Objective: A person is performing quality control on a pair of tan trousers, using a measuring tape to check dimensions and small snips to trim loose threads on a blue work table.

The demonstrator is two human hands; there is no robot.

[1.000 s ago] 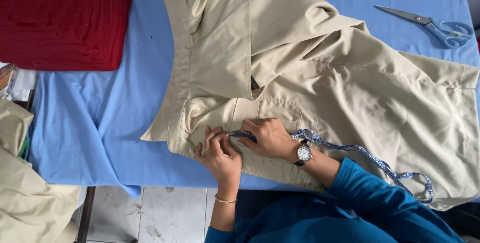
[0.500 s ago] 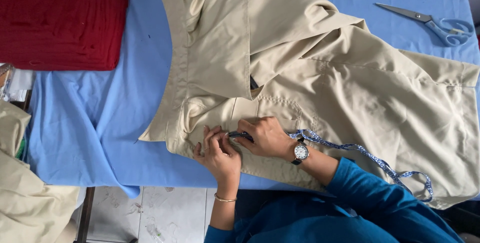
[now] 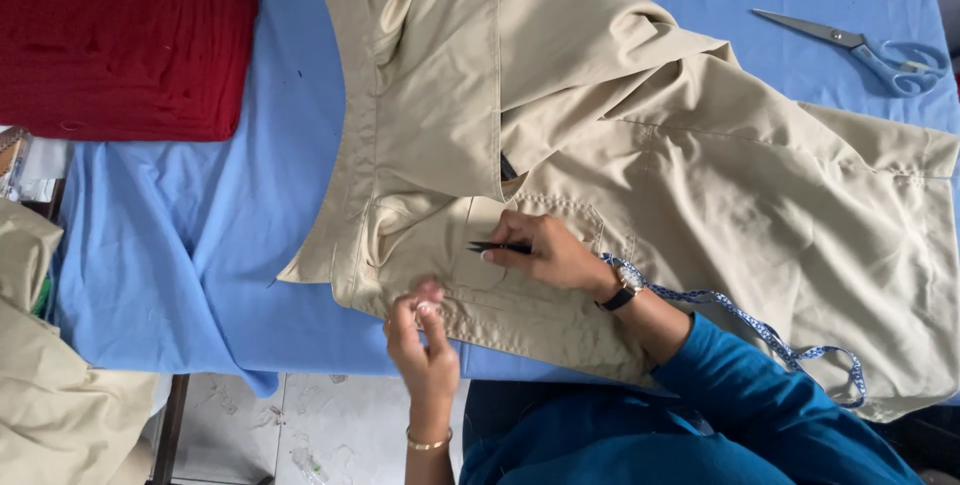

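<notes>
Right hand (image 3: 553, 255) rests on the beige garment (image 3: 640, 175), fingers closed on a small dark snipper (image 3: 497, 247). Tool tips stick out just past the fingertips toward the garment's pocket area, lying flat on the cloth.

Left hand (image 3: 422, 340) is just below and beside that grip, at the garment's near hem. Thumb and fingertips pinched together on something tiny and pale, probably a thread bit; can't tell for sure. Gold bangle on that wrist.

The garment spreads out from the grip in all directions over a blue table cover (image 3: 190, 235): waistband and folded flap above the right hand, the rest of it running off behind the wrist.

A wristwatch (image 3: 621, 295) sits on the right wrist, and a blue patterned measuring tape (image 3: 745, 320) trails from right beside it across the cloth, back along the forearm.

Well away from the grip: blue-handled scissors (image 3: 880, 50) at the far corner beyond the garment, a red fabric stack (image 3: 125, 40) on the opposite far side, and another beige cloth pile (image 3: 50, 395) off the table edge beyond the left hand.
</notes>
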